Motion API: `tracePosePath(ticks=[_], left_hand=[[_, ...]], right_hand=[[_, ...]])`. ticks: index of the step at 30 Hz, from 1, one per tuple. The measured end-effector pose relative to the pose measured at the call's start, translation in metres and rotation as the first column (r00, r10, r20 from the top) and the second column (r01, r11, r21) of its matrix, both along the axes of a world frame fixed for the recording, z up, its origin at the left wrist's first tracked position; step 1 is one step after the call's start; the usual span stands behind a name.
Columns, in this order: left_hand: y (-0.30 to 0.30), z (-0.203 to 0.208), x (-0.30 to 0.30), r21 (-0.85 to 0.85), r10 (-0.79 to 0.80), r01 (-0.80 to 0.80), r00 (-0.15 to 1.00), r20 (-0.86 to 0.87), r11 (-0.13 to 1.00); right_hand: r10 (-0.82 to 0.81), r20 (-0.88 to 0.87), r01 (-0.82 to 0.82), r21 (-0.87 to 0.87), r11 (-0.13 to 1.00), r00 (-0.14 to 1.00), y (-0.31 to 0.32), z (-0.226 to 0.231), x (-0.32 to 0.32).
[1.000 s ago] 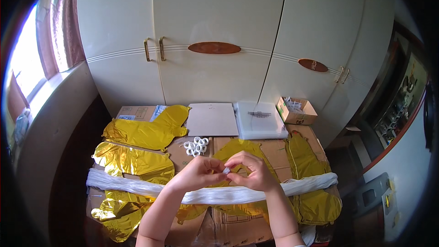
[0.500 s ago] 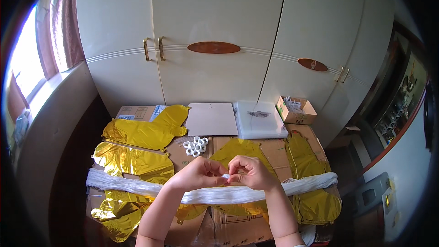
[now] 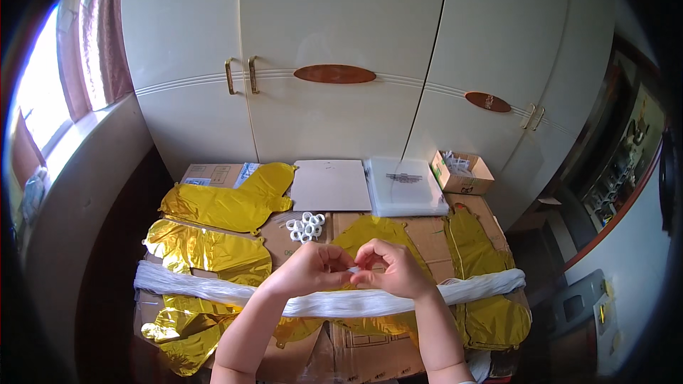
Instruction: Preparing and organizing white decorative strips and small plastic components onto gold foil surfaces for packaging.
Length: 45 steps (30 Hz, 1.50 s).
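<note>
My left hand (image 3: 310, 269) and my right hand (image 3: 392, 269) meet over the middle of the table, fingertips nearly touching. Between them sits a small white piece (image 3: 353, 269), mostly hidden by the fingers; it may be a coil like those on the table. Both hands are closed in a pinch around it. Beneath my wrists a long bundle of white strands (image 3: 348, 304) stretches across the table. Just beyond my left hand lies a small pile of white rings (image 3: 306, 226). A flat gold foil balloon (image 3: 376, 233) is partly covered by my right hand.
More gold foil balloons lie at the left (image 3: 206, 245) and right (image 3: 475, 259) on cardboard (image 3: 434, 238). Along the back are a pale flat board (image 3: 331, 185), a stack of clear plastic bags (image 3: 407, 195) and a small open box (image 3: 475, 183). Cabinet doors (image 3: 341, 14) rise behind.
My right hand's fingers have shifted and curl more loosely around the small white piece. The left hand stays nearly in place. Nothing else has visibly moved.
</note>
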<state>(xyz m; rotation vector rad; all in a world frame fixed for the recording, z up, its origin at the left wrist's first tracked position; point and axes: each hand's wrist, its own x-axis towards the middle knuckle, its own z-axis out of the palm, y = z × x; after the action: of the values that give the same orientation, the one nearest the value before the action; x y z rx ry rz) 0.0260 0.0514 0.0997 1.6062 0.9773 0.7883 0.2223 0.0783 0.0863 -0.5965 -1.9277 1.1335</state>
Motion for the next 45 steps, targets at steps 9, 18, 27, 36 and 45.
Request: tracePosePath(ticks=[9, 18, 27, 36, 45], left_hand=[[0.002, -0.008, 0.006, 0.165, 0.057, -0.056, 0.998, -0.003, 0.985], [0.007, -0.013, 0.000, -0.091, -0.041, 0.057, 0.986, 0.164, 0.994], [0.004, -0.011, 0.007, -0.087, 0.005, 0.021, 0.957, 0.290, 0.996], [0.008, -0.010, -0.005, 0.102, 0.062, -0.102, 0.940, 0.335, 0.990], [0.001, 0.000, 0.010, 0.499, 0.182, -0.135, 0.982, -0.046, 0.856]], right_hand=[[-0.159, 0.120, 0.103, 0.376, 0.921, 0.980, 0.005, 0.000, -0.001], [-0.094, 0.014, 0.080, 0.410, 0.909, 0.995, 0.006, -0.001, -0.002], [-0.171, 0.088, 0.108, 0.484, 0.868, 0.981, 0.007, 0.000, 0.001], [-0.142, 0.055, 0.105, 0.429, 0.897, 0.988, 0.008, -0.001, 0.006], [-0.095, 0.042, 0.075, 0.346, 0.935, 0.995, 0.009, -0.004, 0.006]])
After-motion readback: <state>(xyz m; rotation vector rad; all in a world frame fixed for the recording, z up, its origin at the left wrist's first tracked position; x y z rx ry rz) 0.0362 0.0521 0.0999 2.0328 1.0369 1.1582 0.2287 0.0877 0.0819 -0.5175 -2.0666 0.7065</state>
